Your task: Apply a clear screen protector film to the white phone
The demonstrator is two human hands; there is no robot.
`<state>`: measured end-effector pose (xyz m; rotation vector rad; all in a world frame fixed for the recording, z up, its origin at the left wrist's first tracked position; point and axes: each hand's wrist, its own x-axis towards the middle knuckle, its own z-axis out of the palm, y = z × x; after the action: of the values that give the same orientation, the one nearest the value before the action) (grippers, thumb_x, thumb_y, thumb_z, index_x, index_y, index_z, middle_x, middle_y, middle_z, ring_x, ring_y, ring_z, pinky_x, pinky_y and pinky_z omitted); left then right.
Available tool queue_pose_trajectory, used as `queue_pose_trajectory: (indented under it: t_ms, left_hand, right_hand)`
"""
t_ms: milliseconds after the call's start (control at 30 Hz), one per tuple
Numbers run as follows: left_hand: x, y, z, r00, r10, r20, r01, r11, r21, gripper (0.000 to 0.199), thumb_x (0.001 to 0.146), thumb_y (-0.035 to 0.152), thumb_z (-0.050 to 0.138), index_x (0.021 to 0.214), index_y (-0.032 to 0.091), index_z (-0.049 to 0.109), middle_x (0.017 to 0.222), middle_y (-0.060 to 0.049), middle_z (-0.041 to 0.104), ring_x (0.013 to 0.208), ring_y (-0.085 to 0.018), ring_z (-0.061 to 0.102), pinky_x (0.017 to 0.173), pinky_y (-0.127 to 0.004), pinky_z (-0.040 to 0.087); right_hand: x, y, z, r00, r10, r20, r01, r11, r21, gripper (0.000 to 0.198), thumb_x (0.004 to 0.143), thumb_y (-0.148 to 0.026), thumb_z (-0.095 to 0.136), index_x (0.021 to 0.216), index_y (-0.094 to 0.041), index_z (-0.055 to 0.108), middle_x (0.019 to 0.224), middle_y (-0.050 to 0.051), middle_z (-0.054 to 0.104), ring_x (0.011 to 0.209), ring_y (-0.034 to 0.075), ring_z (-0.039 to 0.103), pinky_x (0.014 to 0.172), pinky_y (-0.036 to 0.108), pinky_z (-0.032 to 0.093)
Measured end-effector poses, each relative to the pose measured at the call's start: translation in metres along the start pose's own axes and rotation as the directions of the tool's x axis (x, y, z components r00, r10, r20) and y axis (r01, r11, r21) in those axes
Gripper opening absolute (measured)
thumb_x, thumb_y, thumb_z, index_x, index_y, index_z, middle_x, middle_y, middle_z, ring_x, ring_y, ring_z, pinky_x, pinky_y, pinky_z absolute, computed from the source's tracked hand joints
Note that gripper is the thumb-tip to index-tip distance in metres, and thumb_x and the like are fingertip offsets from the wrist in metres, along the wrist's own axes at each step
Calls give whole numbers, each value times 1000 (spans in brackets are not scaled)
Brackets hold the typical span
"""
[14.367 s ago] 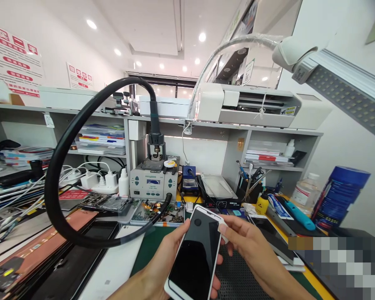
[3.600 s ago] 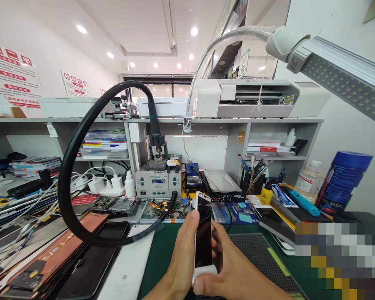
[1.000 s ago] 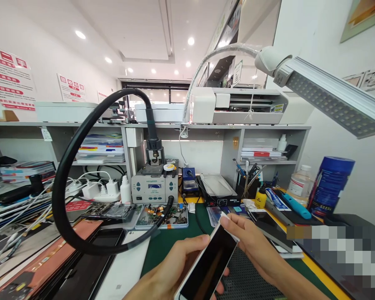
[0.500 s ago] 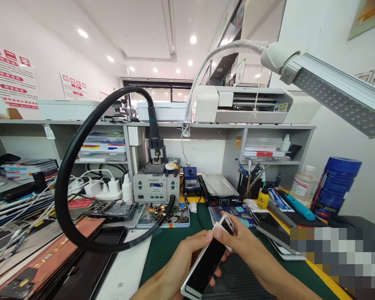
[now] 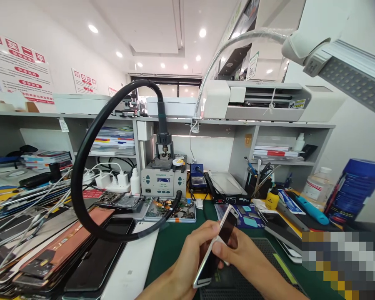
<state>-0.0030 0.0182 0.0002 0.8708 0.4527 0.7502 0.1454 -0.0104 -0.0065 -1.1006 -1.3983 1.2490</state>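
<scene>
A smartphone [image 5: 210,267] with a black screen and a white frame is held tilted on edge above the near part of the bench. My left hand [image 5: 190,252] is closed around its left side, fingers partly hidden behind it. My right hand [image 5: 242,252] is closed at the other side, its thumb pressing a small white wipe [image 5: 219,239] against the phone's edge. Most of the wipe is hidden by the fingers. Beneath both hands lies a black perforated mat [image 5: 264,266] on the green work surface [image 5: 167,250].
A hot-air station [image 5: 164,181] with a looping black hose [image 5: 78,179] stands behind, left of centre. Before it sits a tray of small parts [image 5: 148,214]. Phones and panels are stacked at left. A tool holder [image 5: 258,185] and bottles stand at right; a lamp [image 5: 353,79] hangs above.
The phone has turned in my hands, so its side edge now faces me more. My right thumb and the wipe have moved down along that edge. The view has shifted left.
</scene>
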Motion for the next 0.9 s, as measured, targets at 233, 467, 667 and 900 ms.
queue_pose_trajectory:
  t_ms: [233, 467, 667, 900]
  left_hand:
    - [-3, -2, 7, 990, 104, -94, -106, 994, -17, 30, 82, 41, 64, 94, 14, 67, 81, -5, 62, 74, -16, 55, 69, -25, 42]
    - [-3, -6, 8, 980, 129, -155, -146, 983, -107, 34, 86, 47, 62, 99, 16, 66, 75, -2, 61, 72, -16, 58, 72, -28, 45]
    - [-6, -5, 8, 974, 179, -142, -196, 973, -124, 41, 86, 49, 63, 107, 14, 67, 82, -6, 67, 77, -20, 63, 76, -30, 46]
    - [-12, 0, 11, 969, 170, -182, -200, 966, -166, 46, 84, 54, 64, 101, 12, 68, 83, -7, 68, 80, -22, 64, 74, -29, 45]
  right_hand:
    - [-2, 15, 9, 996, -90, 22, 91, 995, -48, 78, 66, -55, 85, 129, -22, 53, 115, 11, 66, 101, 30, 62, 84, 39, 51]
    - [-7, 16, 11, 994, -94, 48, 100, 985, -142, 87, 63, -50, 89, 134, -20, 47, 126, 13, 60, 113, 32, 58, 94, 42, 50]
    - [-10, 12, 10, 993, -97, 73, 114, 953, -280, 85, 65, -38, 90, 137, -23, 47, 132, 12, 58, 120, 31, 54, 104, 42, 44]
    - [-10, 4, 12, 988, -115, 100, 139, 947, -290, 82, 63, -38, 90, 135, -24, 54, 132, 10, 62, 119, 33, 57, 102, 43, 46]
